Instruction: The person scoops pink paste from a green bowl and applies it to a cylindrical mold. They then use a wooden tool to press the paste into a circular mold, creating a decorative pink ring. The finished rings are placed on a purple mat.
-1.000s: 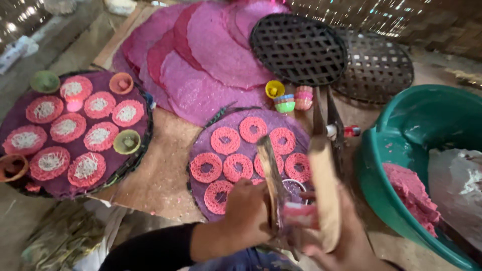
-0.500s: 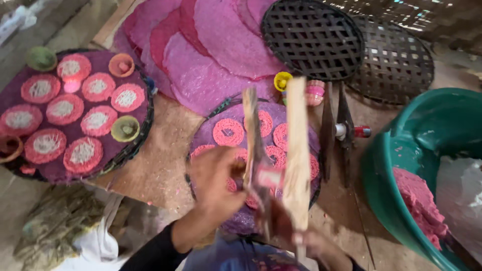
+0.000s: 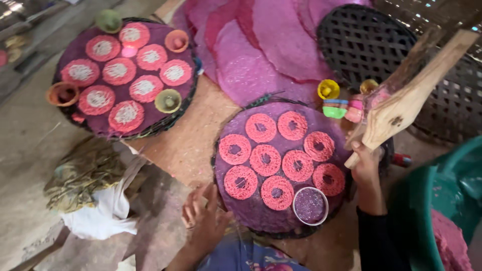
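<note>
The near round tray (image 3: 251, 213) carries eight noodle rings (image 3: 265, 159) and a small cup (image 3: 310, 205) at its right front edge. A second loaded tray (image 3: 75, 123) lies far left. Stacked small cups (image 3: 335, 103) stand behind the near tray, before the woven lids (image 3: 359, 42). A basin (image 3: 419, 211) sits right.

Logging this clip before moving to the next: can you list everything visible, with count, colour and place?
Pink noodle rings: eight, on the near round purple-covered tray.
Small white-rimmed cup of purple bits: one, tray's near edge.
Pink rings with white centres: about nine, on the far left round tray.
Small plastic cups: several, green, orange, on the left tray's rim.
Stacked small coloured cups: few, beyond the near tray.
Large pink-purple sheets: several, top centre.
Dark woven round racks: two, top right.
Green plastic tub: one, right, holding pink dough.
Wooden press tool: one, right.
Left hand: open, at tray edge.
Right hand: holding the tool.
</note>
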